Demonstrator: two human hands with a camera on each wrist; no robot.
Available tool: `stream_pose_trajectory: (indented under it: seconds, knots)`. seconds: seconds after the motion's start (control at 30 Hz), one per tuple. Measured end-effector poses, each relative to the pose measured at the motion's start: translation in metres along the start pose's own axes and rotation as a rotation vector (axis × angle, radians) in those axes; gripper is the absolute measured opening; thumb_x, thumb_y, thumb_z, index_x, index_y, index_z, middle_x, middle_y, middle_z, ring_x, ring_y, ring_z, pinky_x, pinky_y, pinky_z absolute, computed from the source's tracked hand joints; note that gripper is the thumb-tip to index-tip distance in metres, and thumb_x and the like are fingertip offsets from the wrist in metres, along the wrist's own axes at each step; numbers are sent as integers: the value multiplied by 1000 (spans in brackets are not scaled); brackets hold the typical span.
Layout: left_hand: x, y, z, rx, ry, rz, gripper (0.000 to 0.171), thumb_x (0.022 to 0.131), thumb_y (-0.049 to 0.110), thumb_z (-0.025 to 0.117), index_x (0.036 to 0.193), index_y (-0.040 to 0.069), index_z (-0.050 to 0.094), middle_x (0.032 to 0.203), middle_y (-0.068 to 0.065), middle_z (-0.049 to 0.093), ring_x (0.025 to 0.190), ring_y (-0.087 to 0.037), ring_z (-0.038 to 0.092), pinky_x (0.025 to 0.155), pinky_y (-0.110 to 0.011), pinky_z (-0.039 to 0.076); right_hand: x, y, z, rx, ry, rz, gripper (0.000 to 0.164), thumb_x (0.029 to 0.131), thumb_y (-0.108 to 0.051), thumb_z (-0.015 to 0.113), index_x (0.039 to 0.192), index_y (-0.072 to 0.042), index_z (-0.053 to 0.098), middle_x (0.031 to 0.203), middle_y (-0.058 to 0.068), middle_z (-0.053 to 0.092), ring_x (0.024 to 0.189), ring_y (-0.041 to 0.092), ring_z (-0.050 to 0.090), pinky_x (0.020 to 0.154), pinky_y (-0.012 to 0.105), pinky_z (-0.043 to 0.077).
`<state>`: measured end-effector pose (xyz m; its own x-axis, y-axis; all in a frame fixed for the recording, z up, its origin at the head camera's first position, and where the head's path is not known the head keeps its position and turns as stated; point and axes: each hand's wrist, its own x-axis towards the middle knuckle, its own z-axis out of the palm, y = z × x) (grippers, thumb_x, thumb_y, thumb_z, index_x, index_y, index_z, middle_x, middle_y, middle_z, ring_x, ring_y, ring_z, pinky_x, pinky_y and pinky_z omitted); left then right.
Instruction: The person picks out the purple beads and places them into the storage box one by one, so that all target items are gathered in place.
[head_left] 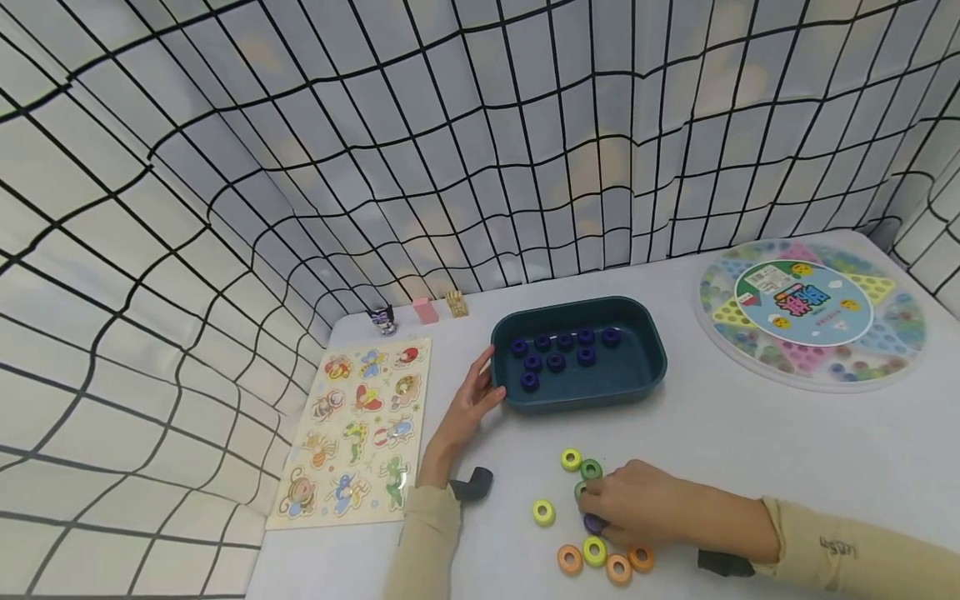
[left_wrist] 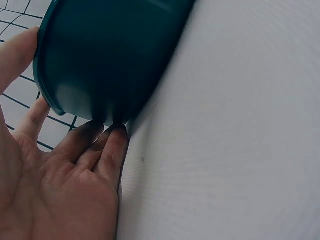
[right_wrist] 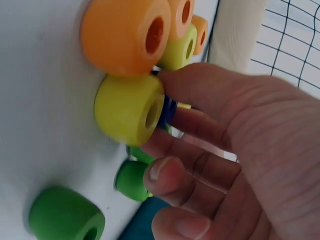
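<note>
A dark teal tray [head_left: 581, 402] holds several dark purple ring beads [head_left: 556, 361], mostly in its left half. My left hand [head_left: 474, 396] rests against the tray's left end, fingers extended; in the left wrist view the fingertips [left_wrist: 117, 137] meet its wall. Lower right, my right hand [head_left: 637, 500] reaches down among loose beads and pinches a purple bead [head_left: 595, 523] between thumb and fingers. In the right wrist view a yellow bead [right_wrist: 127, 107] partly hides that purple bead [right_wrist: 169, 111]. Green beads [head_left: 591, 470] and orange beads [head_left: 618, 570] lie around the right hand.
A wooden insect puzzle board [head_left: 375, 417] lies at the left. Behind it stand a small dark figurine [head_left: 384, 320], a pink block [head_left: 425, 311] and a tan trinket [head_left: 457, 304]. A round game board [head_left: 813, 362] sits at the right. Black netting [head_left: 525, 150] encloses the table.
</note>
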<state>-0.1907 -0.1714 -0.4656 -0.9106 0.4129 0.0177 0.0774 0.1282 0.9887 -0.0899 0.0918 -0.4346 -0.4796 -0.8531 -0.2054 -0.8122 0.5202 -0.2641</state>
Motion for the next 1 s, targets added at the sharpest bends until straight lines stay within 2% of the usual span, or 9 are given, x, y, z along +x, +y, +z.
stream_pose_trajectory:
  seconds: [0.13, 0.3, 0.5, 0.73, 0.87, 1.0]
  knots:
    - [-1, 0, 0, -4, -3, -3, 64, 92, 15, 49, 145, 18, 13, 148, -14, 17, 133, -22, 22, 107, -41, 19, 1, -2, 3, -44, 24, -31, 21, 81, -27, 66, 100, -20, 62, 90, -9, 58, 68, 0, 52, 55, 23, 45]
    - [1, -1, -1, -13, -6, 4, 65, 92, 14, 50, 145, 17, 12, 148, -15, 17, 134, -24, 21, 107, -42, 19, 2, -2, 6, -66, 16, -29, 22, 80, -29, 66, 99, -20, 61, 87, -10, 56, 64, -1, 48, 54, 23, 44]
    - [1, -2, -1, 0, 2, 0, 64, 92, 13, 50, 145, 20, 14, 148, -13, 18, 133, -21, 22, 107, -41, 19, -1, -2, 3, -24, 0, -22, 24, 80, -30, 65, 102, -19, 61, 88, -9, 57, 66, -1, 50, 56, 24, 45]
    - [3, -3, -1, 4, 5, 0, 64, 92, 14, 50, 145, 20, 15, 148, -11, 18, 133, -19, 22, 107, -39, 19, -11, 5, -11, 48, 26, 51, 31, 80, -30, 64, 108, -16, 61, 93, -8, 61, 77, 2, 57, 63, 27, 49]
    - [3, -3, -1, -12, 0, 13, 65, 92, 13, 50, 145, 18, 14, 147, -13, 18, 133, -21, 21, 107, -39, 19, -14, 14, -20, 70, 37, 102, 29, 79, -31, 65, 104, -16, 61, 87, -10, 57, 69, 1, 52, 60, 27, 48]
    - [3, -5, -1, -14, 1, 17, 65, 92, 12, 50, 145, 17, 14, 148, -13, 17, 133, -21, 22, 107, -39, 19, -18, 28, -31, 67, 107, 120, 27, 79, -31, 66, 101, -16, 61, 83, -11, 56, 64, 0, 49, 57, 25, 46]
